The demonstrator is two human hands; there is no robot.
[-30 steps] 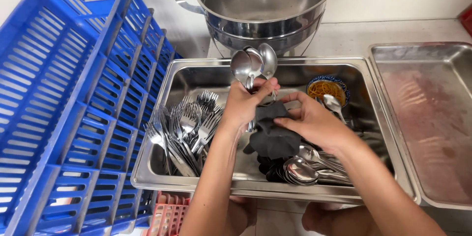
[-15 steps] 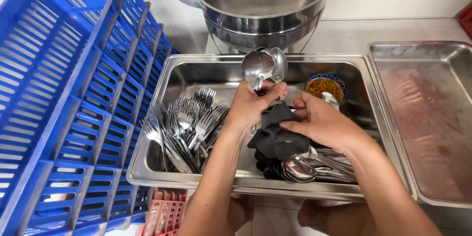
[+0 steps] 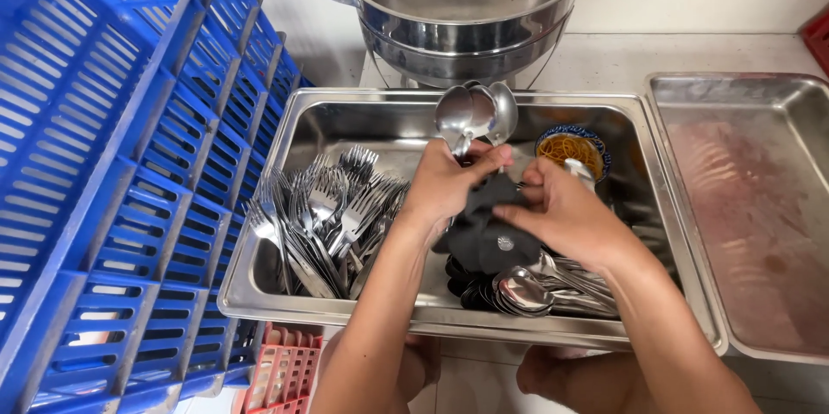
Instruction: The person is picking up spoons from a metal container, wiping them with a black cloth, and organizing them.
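While left hand [image 3: 449,185] grips spoons [image 3: 475,113], forks [image 3: 328,215] beside, pot [image 3: 466,0] behind

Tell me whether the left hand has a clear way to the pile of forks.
Probably yes: the forks lie uncovered just beside the left hand in the same tray, but it is gripping spoons.

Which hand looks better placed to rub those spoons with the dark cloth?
Probably the right hand: it lies on the dark cloth, pressed against the handles. The left hand is busy gripping the spoons, bowls up, over the steel tray.
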